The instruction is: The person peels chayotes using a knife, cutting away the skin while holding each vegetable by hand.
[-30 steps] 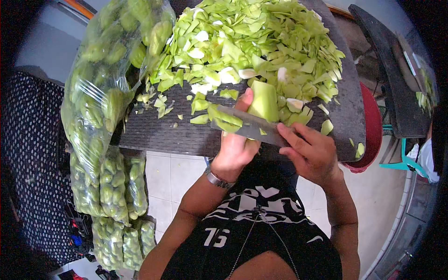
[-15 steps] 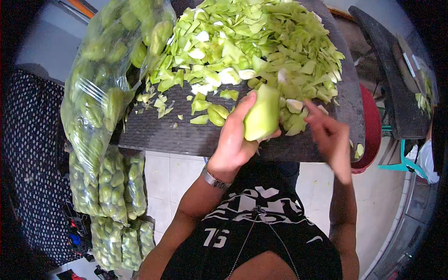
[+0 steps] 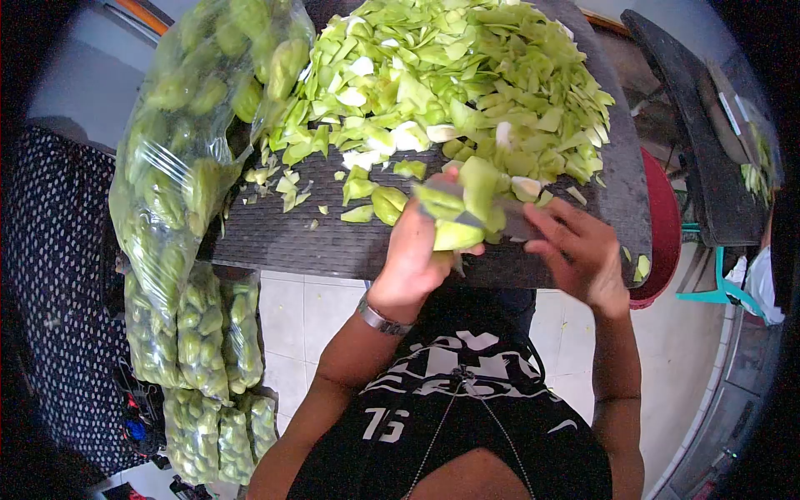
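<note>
My left hand (image 3: pixel 414 247) is closed around a pale green chayote (image 3: pixel 457 237) above the table's front edge. My right hand (image 3: pixel 577 250) grips a knife (image 3: pixel 514 222), its blade smeared by motion and reaching left to the chayote. Cut pieces of the green flesh (image 3: pixel 481 185) stand off the chayote at the blade, partly hiding it. Just left of my left hand, a few green pieces (image 3: pixel 388 205) lie on the table. Beyond both hands spreads a large heap of thin green slices (image 3: pixel 467 58), some showing white sides.
A clear plastic bag of whole chayotes (image 3: pixel 179 158) rests on the left of the dark woven table (image 3: pixel 292 250). Several more filled bags (image 3: pixel 200 333) stand on the floor below. A red tub (image 3: pixel 660 242) is at the table's right, with a teal stool (image 3: pixel 721 279) farther right.
My right hand has moved slightly left and down, bringing the knife blade to the chayote. Pieces now split away from the chayote, which was one solid shape before.
</note>
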`<state>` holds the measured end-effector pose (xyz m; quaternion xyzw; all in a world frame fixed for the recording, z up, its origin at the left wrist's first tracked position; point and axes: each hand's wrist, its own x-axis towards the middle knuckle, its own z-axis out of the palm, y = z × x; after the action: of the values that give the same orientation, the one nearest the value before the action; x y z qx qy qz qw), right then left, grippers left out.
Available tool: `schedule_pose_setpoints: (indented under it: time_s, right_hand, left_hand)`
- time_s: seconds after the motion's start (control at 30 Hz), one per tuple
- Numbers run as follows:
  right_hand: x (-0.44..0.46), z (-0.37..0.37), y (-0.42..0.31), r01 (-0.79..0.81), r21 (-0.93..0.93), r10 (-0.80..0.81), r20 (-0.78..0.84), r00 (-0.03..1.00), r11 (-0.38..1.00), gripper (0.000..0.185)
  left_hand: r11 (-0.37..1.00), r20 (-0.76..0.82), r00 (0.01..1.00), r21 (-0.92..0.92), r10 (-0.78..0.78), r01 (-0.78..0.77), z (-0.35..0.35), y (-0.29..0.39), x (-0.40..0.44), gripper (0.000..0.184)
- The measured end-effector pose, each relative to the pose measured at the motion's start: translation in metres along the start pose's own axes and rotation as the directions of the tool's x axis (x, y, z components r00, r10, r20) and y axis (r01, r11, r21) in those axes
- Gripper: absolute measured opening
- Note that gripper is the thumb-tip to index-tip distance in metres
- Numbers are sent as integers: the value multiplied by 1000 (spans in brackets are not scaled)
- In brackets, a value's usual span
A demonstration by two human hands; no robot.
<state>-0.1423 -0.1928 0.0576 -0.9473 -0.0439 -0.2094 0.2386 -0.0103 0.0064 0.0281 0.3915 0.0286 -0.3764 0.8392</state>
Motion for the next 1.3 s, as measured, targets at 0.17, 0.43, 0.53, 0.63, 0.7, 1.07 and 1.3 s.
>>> schedule_pose_setpoints:
  time_s: [0.17,0.43,0.53,0.63,0.7,1.07,1.3]
  right_hand:
    - [-12,-8,25,-3,-136,-7,-76,997,991,40]
    - [-29,-24,74,-629,191,656,-143,741,753,34]
    - [-31,-18,52,-728,487,794,109,598,482,38]
    - [-30,-7,21,-634,524,672,149,726,569,33]
    - [-24,7,2,-338,248,364,-66,929,908,37]
    - [-6,34,-38,16,-12,-16,-30,999,1000,55]
    - [-3,27,-34,71,-56,-73,-37,997,996,58]
  left_hand:
    - [974,36,976,81,-215,211,0,18,5,41]
    - [969,37,970,-45,-241,243,-6,20,0,40]
    - [954,-117,958,-180,-261,238,5,19,4,41]
    - [987,-31,989,-85,-143,140,-8,8,16,42]
    - [990,-57,991,-76,-124,120,-3,8,14,43]
    - [995,146,988,-91,53,-40,-4,-3,9,48]
    - [994,8,1000,-106,23,-22,-2,-6,10,48]
